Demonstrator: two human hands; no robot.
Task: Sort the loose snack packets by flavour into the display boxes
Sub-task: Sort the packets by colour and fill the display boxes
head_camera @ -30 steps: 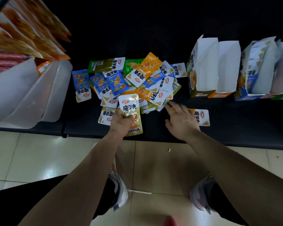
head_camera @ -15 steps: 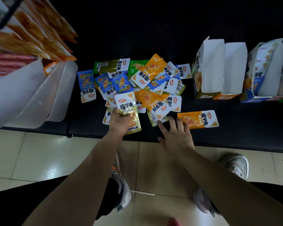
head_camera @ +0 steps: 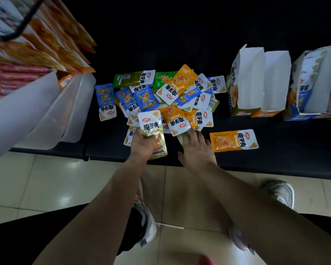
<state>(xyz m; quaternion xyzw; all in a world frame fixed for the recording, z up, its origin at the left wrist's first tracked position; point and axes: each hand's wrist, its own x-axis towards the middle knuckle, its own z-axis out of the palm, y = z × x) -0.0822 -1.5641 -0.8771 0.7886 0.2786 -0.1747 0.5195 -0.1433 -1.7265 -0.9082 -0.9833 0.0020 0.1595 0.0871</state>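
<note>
A heap of snack packets (head_camera: 172, 96) in blue, orange, green and gold lies on the black shelf (head_camera: 275, 150). My left hand (head_camera: 141, 144) grips a gold packet (head_camera: 155, 131) at the heap's near edge. My right hand (head_camera: 197, 148) lies flat with straight fingers on a gold-green packet (head_camera: 182, 138) under the heap's near side. One orange packet (head_camera: 233, 139) lies alone to the right of that hand. Display boxes stand at the right: a gold and orange pair (head_camera: 256, 83) and a blue one (head_camera: 310, 87) that holds packets.
White plastic bins (head_camera: 46, 111) jut out at the left, with large orange bags (head_camera: 46, 41) and red packs above them. The shelf's front edge runs just behind my wrists. Below are the tiled floor and my shoes.
My right hand let go of the orange packet, which now lies alone at the right, and moved left onto the heap's near edge. My left hand kept its hold on the gold packet.
</note>
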